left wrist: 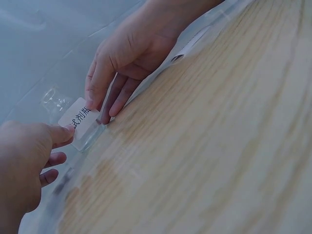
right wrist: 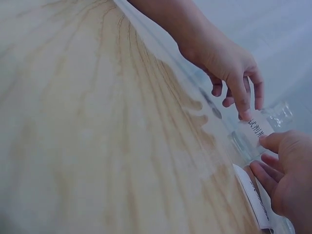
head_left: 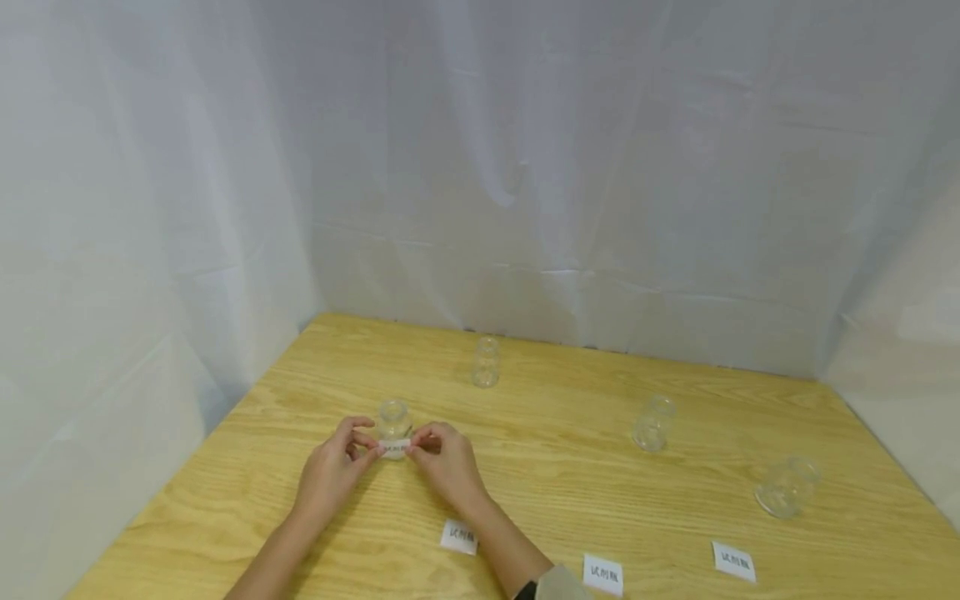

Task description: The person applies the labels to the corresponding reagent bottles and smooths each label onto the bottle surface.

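Nearby, three bottles [head_left: 486, 367]; right forearm [head_left: 504, 533] overlaps loose card [head_left: 457, 537]; fingers [left wrist: 62, 132] hold label [head_left: 394, 447].

Worktop [head_left: 555, 467]: wood-grained. White sheeting [head_left: 600, 208] along far, left and right sides. Far bottle [head_left: 486, 371]; two right bottles [head_left: 649, 429]. Three loose labels [head_left: 602, 574], near side.

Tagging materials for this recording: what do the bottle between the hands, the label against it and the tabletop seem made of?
Bottle: clear, glossy glass or plastic; see-through with highlights. Label: probably paper; matt white, thin. Tabletop: wood or wood-look laminate; pale, visible grain.
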`<state>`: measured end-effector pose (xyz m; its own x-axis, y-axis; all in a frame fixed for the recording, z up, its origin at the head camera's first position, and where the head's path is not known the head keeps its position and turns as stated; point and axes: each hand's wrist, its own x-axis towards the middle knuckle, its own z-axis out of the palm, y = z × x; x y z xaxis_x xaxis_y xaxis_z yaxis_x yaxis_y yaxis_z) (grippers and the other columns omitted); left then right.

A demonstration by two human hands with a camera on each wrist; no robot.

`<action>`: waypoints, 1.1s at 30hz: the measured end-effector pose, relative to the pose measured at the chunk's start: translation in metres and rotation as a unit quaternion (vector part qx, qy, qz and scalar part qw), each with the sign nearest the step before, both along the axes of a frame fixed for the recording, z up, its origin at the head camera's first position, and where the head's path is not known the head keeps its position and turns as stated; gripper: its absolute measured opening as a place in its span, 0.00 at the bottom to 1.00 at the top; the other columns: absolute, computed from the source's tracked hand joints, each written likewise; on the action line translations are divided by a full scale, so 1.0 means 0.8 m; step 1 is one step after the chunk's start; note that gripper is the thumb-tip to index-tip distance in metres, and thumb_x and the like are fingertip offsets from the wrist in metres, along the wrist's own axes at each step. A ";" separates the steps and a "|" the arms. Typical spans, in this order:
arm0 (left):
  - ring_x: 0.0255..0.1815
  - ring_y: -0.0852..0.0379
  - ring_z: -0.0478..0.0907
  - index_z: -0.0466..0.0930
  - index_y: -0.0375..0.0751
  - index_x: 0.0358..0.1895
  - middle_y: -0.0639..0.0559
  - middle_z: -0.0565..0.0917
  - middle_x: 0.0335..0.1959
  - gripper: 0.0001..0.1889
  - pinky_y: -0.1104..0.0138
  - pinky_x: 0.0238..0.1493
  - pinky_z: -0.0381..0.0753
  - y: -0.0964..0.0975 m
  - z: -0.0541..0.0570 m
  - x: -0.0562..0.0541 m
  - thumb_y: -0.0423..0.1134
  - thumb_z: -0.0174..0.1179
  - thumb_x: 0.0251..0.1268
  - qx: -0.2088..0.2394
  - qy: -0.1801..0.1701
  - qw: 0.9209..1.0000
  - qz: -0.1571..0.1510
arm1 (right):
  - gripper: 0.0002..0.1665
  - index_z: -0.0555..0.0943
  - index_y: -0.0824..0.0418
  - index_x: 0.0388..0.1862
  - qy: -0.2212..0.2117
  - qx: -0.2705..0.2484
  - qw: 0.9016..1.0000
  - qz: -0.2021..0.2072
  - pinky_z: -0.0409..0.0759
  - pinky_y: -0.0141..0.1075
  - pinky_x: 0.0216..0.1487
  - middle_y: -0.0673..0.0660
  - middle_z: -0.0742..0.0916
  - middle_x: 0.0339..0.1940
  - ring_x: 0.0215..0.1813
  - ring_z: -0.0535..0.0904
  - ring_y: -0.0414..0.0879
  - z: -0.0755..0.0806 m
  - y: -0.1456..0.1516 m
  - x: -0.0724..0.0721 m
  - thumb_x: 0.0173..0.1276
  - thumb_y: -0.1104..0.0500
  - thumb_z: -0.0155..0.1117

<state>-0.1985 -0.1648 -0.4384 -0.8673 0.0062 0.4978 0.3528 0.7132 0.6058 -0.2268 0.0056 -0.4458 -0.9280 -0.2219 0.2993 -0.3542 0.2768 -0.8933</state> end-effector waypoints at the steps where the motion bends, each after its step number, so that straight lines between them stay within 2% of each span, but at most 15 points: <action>1: 0.19 0.64 0.69 0.74 0.33 0.50 0.51 0.82 0.29 0.21 0.72 0.17 0.66 0.000 0.000 0.000 0.28 0.67 0.49 0.001 -0.002 1.000 -0.001 | 0.04 0.79 0.62 0.30 -0.003 0.002 1.000 -0.001 0.78 0.31 0.42 0.52 0.83 0.37 0.43 0.80 0.48 0.001 0.000 0.000 0.58 0.67 0.66; 4: 0.20 0.63 0.69 0.74 0.32 0.54 0.51 0.83 0.29 0.24 0.72 0.17 0.66 0.000 0.001 0.000 0.29 0.67 0.51 0.000 -0.008 1.000 -0.002 | 0.03 0.79 0.61 0.31 -0.012 0.008 1.000 -0.002 0.78 0.31 0.42 0.53 0.83 0.40 0.44 0.80 0.49 0.002 0.000 0.000 0.59 0.66 0.65; 8: 0.20 0.63 0.69 0.75 0.32 0.53 0.50 0.83 0.29 0.23 0.72 0.17 0.66 0.000 0.001 -0.001 0.29 0.67 0.51 -0.006 -0.014 1.000 -0.001 | 0.03 0.79 0.61 0.31 -0.008 0.007 1.000 -0.002 0.78 0.32 0.43 0.55 0.83 0.41 0.44 0.80 0.50 0.002 0.000 -0.001 0.59 0.66 0.65; 22: 0.19 0.63 0.69 0.77 0.32 0.52 0.48 0.83 0.30 0.21 0.72 0.17 0.67 0.000 0.004 0.000 0.28 0.66 0.51 -0.009 -0.010 1.000 -0.001 | 0.04 0.79 0.63 0.30 0.003 0.001 1.000 -0.005 0.78 0.30 0.41 0.52 0.83 0.33 0.40 0.81 0.46 0.003 -0.002 -0.001 0.57 0.68 0.66; 33: 0.19 0.62 0.71 0.77 0.31 0.50 0.48 0.83 0.29 0.21 0.73 0.17 0.69 0.000 0.000 0.000 0.26 0.67 0.49 -0.005 0.006 1.000 0.001 | 0.05 0.78 0.62 0.29 0.024 0.014 0.999 -0.017 0.78 0.29 0.36 0.50 0.83 0.31 0.36 0.80 0.44 0.002 -0.004 0.001 0.58 0.66 0.67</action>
<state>-0.1987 -0.1645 -0.4385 -0.8617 0.0104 0.5073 0.3583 0.7203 0.5940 -0.2260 0.0026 -0.4445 -0.9202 -0.1992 0.3370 -0.3858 0.3146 -0.8673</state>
